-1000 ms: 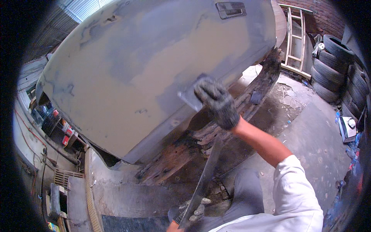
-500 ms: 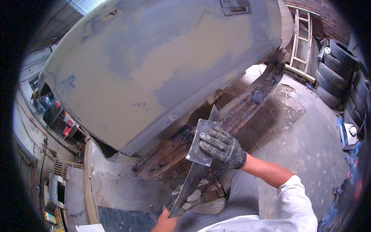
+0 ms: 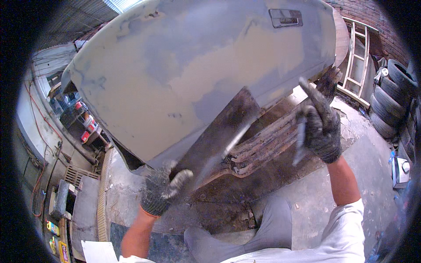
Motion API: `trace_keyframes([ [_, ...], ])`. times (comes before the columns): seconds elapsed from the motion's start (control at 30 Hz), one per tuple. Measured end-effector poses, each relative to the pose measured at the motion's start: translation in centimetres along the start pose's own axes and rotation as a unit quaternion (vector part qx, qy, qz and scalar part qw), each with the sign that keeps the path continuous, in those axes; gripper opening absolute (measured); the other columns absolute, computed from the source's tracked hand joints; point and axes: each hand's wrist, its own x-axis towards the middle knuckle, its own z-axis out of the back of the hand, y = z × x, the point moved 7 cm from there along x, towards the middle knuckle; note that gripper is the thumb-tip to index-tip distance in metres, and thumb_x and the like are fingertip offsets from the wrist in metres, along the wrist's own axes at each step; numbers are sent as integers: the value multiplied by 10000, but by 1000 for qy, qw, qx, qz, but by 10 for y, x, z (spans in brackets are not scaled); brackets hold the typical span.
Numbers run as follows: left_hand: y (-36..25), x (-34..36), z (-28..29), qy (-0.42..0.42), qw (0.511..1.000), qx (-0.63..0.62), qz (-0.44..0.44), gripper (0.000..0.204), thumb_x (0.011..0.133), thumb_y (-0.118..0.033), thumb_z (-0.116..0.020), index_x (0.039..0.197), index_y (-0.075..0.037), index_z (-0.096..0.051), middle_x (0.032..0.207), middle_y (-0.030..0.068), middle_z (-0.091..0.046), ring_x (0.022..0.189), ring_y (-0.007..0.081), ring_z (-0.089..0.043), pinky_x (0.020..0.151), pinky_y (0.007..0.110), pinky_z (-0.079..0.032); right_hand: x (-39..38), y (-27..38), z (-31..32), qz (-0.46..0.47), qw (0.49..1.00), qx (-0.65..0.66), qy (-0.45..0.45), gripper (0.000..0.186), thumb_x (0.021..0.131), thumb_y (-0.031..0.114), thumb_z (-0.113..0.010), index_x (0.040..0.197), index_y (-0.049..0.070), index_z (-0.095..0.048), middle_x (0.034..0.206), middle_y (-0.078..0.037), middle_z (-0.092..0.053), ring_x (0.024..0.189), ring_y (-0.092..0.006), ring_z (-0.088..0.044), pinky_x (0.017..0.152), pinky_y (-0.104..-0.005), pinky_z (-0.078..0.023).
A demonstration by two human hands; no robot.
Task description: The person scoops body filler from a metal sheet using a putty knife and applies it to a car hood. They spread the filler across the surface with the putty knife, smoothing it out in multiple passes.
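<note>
In a dark, dirty work glove, my left hand (image 3: 164, 188) is closed round one end of a long dark flat board (image 3: 219, 127). The board slants up to the right, in front of the lower edge of a grey vehicle door (image 3: 188, 79) patched with tan filler. My right hand (image 3: 322, 131), also gloved, is off to the right, its index finger raised. It holds a flat spreader plate (image 3: 300, 144), seen almost edge-on and smeared by motion. A gap shows between board and spreader.
A rough, grimy beam (image 3: 267, 149) runs under the door. Stacked tyres (image 3: 386, 105) and a pale wooden frame (image 3: 356, 61) stand at the right. A white box (image 3: 400, 172) sits below the tyres. Red-and-white containers (image 3: 87, 127) are at the left, a slatted grate (image 3: 79, 174) nearer.
My left hand has risen to the left, turning the board broad side into view. My right hand has moved up and right, taking the spreader away from the board. The view has shifted slightly.
</note>
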Motion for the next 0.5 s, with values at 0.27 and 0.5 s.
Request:
trace_keyframes([
  [0.27,-64,60,89,-210,872,399,-188,247,841,-123,-636,1087,-116,-626,984,95,-622,849,305,-628,663,432,-498,90,37,-89,151,949,-268,67,547,833,290,-781,1345,182,-621,1287,-146,-655,1068,-365,-672,881,-459,-570],
  [0.5,-76,115,127,-260,844,354,-308,560,863,-30,-534,1417,-108,-543,1352,147,-613,1263,331,-579,1110,469,-440,147,28,-109,263,940,-218,-11,575,740,280,-823,1281,170,-660,1354,-105,-624,1140,-338,-650,904,-425,-571],
])
